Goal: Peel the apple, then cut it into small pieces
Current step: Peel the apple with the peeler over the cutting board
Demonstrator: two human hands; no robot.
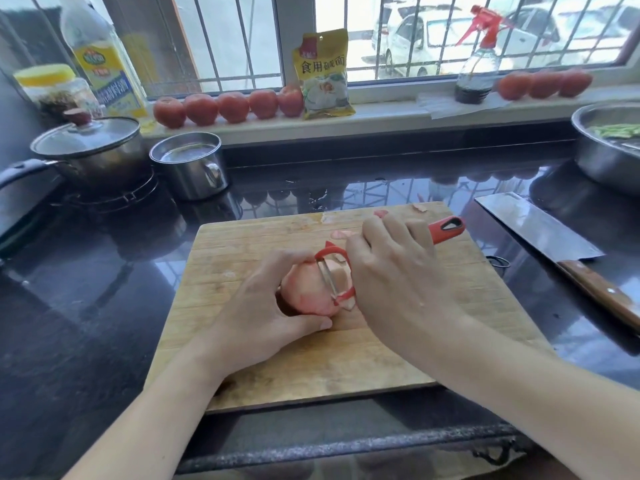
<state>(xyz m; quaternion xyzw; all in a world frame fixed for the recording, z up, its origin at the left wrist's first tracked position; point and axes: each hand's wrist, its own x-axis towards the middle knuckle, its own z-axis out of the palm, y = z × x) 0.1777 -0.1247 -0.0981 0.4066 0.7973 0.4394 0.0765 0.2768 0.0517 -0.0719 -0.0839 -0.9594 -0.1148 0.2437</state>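
Head view. The left hand [263,317] cupped the apple [304,289] just above the middle of the cutting board [311,368], fingers curled round it. The right hand [398,271] gripped the red peeler [337,275], its blade laid against the apple's right side. Peeling was the step in hand; the near face looked mostly pale, though how much skin remained behind could not be told. The next move called for turning the apple to bring unpeeled skin under the blade. Peel scraps [341,234] lay toward the board's far edge. The cleaver [540,226] rested on the counter right of the board, well apart, leaving free board on every side of the hands
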